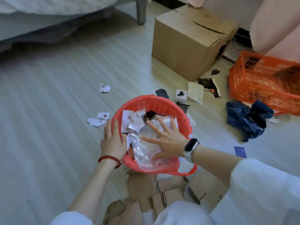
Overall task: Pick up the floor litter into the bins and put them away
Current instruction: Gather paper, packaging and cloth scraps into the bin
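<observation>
Nearest: torn cardboard pieces (164,192) lie on the floor (48,127) just in front of the person's knees, touching the near side of the red round bin (152,101). The bin holds clear plastic wrap (146,153), white paper scraps and a dark wrapper. Right hand (167,142), fingers spread and straight, presses flat on the plastic. Left hand (113,140), fingers straight, rests against the bin's left rim, steadying it; grips nothing.

Step judged: compacting the load. To do it well, push straight down at the centre, keep the left hand bracing the rim so the light bin does not tip, and tuck in the overhanging plastic.

Left of the bin: loose paper scraps (99,120). Right: blue bag (248,119). Beyond: foam block (181,95), dark scraps, orange crate (266,83), cardboard box (190,44). Plenty of litter left.
</observation>
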